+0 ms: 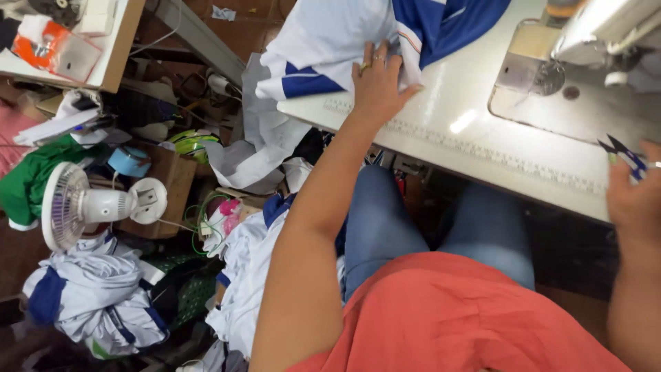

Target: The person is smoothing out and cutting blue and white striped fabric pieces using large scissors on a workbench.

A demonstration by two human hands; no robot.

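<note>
Fingers [377, 63] of the left hand [376, 86] press the white-and-blue garment [330, 41].

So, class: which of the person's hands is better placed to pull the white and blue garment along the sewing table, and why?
Left, probably. The left hand already lies flat on the white and blue garment, fingers spread on the cloth. The right hand is at the table's near edge, away from the cloth, holding small snips.
</note>
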